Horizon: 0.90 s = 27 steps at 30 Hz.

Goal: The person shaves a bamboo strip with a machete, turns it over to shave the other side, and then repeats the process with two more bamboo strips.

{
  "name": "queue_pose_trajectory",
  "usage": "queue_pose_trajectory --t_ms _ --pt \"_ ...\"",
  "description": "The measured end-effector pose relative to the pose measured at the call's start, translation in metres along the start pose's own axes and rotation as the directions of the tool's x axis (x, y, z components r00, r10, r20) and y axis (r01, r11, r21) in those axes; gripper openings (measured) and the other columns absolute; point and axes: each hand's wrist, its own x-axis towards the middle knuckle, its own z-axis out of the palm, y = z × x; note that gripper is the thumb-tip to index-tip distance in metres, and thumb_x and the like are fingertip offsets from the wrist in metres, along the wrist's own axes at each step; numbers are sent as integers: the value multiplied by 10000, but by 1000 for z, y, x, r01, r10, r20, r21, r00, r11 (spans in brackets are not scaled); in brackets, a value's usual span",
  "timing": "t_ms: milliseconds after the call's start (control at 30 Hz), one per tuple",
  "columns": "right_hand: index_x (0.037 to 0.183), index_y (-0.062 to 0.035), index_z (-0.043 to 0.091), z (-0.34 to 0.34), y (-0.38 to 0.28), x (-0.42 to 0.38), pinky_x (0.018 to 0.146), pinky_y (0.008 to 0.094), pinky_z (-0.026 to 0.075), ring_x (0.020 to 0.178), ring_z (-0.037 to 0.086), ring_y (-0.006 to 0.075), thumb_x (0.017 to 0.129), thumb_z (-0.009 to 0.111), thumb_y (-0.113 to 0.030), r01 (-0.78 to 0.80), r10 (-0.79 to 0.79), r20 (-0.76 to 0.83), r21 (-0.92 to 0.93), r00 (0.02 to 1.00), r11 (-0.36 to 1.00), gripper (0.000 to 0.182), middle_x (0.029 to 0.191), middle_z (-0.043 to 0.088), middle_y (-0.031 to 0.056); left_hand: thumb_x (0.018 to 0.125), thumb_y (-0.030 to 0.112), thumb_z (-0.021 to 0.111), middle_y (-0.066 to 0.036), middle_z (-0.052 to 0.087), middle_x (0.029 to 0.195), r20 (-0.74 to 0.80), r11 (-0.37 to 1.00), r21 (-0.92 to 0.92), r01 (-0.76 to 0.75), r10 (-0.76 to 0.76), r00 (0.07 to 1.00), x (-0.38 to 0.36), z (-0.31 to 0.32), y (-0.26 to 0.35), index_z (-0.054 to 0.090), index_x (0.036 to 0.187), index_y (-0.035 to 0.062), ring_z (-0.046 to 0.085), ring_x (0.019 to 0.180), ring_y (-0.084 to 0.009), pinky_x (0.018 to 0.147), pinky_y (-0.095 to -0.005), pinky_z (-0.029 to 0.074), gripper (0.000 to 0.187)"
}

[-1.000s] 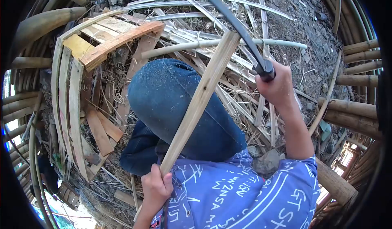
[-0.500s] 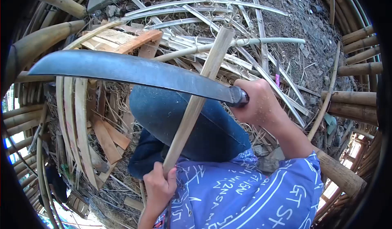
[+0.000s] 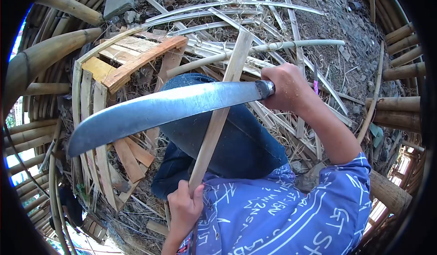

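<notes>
Right hand (image 3: 287, 89) is closed round the big knife (image 3: 168, 111), handle mostly hidden; blade covers part of the wooden strip (image 3: 217, 123). Left fist (image 3: 185, 205) grips the strip's lower end, which I can't see.

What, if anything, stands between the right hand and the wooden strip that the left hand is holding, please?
Only the large knife: the right hand grips it, and its blade crosses in front of the wooden strip. Nothing else is visible between them.
</notes>
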Motion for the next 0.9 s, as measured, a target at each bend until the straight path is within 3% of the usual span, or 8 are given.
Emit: queue_pose_trajectory --t_ms 500,533,600,633,733,800,867,900 --pt "682 -43 640 5 59 2 651 424 526 684 648 372 626 695 -132 -92 90 -250 3 964 996 118 671 632 198 941 224 589 -203 492 546 -35 999 41 14 -12 999 -4 -9 12 438 778 16 563 523 -413 445 -434 399 304" --pt "668 -29 631 8 71 3 635 423 523 663 655 361 657 675 -133 -120 118 -282 11 952 993 114 665 629 207 942 229 585 -207 490 546 -47 999 31 7 -5 999 -5 -9 10 437 779 17 560 524 -415 447 -436 399 305" --pt "677 -13 635 5 91 3 587 417 502 607 645 344 683 657 -134 -272 327 -261 225 908 936 123 624 617 196 942 233 582 -210 488 546 -62 998 55 7 -4 998 -11 -6 0 437 779 16 561 527 -418 450 -440 399 308" --pt "819 -38 700 1 107 4 676 441 533 680 669 352 708 632 -144 -404 444 -181 218 878 888 168 709 669 194 943 237 578 -213 486 546 -71 997 76 14 -9 997 -15 -6 -5 438 778 14 561 531 -421 453 -444 399 310" --pt "793 -7 648 8 133 -13 631 443 503 662 660 338 704 645 -161 -344 384 -375 172 844 923 178 691 646 207 939 246 578 -220 486 548 -57 996 86 38 -33 998 -24 -11 -7 442 782 8 568 544 -427 459 -453 399 316" --pt "811 3 637 16 125 -31 601 413 487 621 633 318 693 658 -172 -343 406 -395 222 824 913 212 653 626 177 932 244 588 -228 491 554 -58 996 34 80 -78 995 -21 -14 -1 448 791 2 570 556 -435 462 -458 397 313" --pt "827 0 639 27 107 -44 541 351 453 542 562 224 668 704 -207 -220 350 -453 314 820 924 269 611 583 96 927 245 596 -230 495 556 -12 993 -7 118 -118 993 -15 -14 2 450 799 0 566 559 -441 463 -462 396 313" --pt "854 -7 639 23 86 -50 507 324 429 536 537 183 673 724 -226 -245 400 -382 394 833 886 296 617 575 81 927 245 596 -230 495 556 -8 993 -8 121 -121 993 -12 -12 3 450 799 0 566 559 -441 463 -462 396 313"
